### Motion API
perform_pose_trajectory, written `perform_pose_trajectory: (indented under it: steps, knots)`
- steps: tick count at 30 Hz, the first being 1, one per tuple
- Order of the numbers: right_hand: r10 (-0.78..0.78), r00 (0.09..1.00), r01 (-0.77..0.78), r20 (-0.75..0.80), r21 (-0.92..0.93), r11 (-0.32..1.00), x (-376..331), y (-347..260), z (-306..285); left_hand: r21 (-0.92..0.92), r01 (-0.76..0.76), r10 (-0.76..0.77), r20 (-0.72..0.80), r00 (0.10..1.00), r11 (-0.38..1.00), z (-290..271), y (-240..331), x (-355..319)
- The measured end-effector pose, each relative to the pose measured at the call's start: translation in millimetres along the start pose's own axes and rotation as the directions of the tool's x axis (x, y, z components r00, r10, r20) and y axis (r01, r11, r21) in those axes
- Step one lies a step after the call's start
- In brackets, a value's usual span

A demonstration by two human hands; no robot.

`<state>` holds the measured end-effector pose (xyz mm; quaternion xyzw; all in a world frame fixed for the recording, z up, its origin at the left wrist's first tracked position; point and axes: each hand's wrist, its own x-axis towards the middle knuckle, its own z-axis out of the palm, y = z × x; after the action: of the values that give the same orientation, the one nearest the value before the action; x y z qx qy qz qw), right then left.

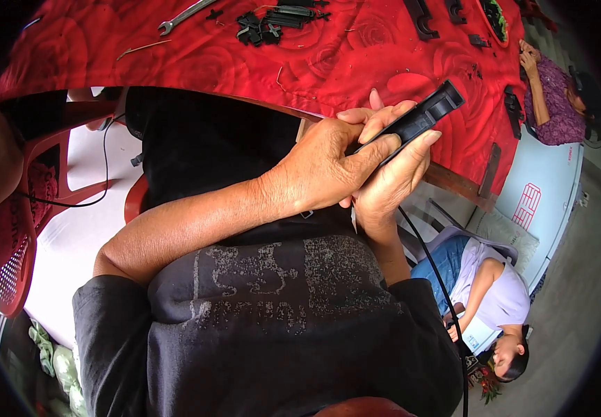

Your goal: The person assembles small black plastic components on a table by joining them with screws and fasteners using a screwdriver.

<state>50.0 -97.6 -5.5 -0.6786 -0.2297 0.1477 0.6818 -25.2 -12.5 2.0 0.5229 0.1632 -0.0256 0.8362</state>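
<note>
A long black plastic piece with a channelled, trough-like end [431,111] is held up in front of the table's near edge, tilted toward the upper right. My left hand [325,163] is closed on its lower end, thumb pressed along the side. From the other side, my right hand [394,184] supports the same piece, its fingers partly hidden behind it and behind my left hand. The piece's lower end is covered by my fingers. Behind it spreads a table with a red rose-patterned cloth [245,69].
On the cloth lie a wrench [188,15], a pile of small black parts [265,28] and a curved black part [422,19]. A red plastic chair [19,271] stands at left. One person sits at right [495,292], another at far right [557,104]. A black cable [439,278] hangs nearby.
</note>
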Motion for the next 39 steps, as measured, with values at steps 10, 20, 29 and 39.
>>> perform_pose_trajectory:
  steps: [10, 20, 29, 39]
  knots:
    - [-0.075, 0.994, 0.077, 0.085, -0.020, 0.997, 3, 0, 2, -0.086, -0.065, 0.062, -0.032, 0.998, 0.994, 0, -10, 3]
    - [-0.044, 0.994, 0.042, 0.099, 0.016, 0.999, -3, 2, 1, -0.091, -0.004, 0.005, 0.012, 1.000, 0.996, -6, 1, -3]
    - [-0.158, 0.968, 0.165, 0.196, -0.023, 0.986, -2, 1, 0, -0.104, -0.059, 0.061, 0.020, 0.998, 0.993, -6, -1, -6]
    - [0.211, 0.978, -0.207, 0.002, 0.189, 0.960, -6, 7, 3, -0.137, 0.051, -0.055, -0.022, 0.998, 0.989, -8, -8, 0]
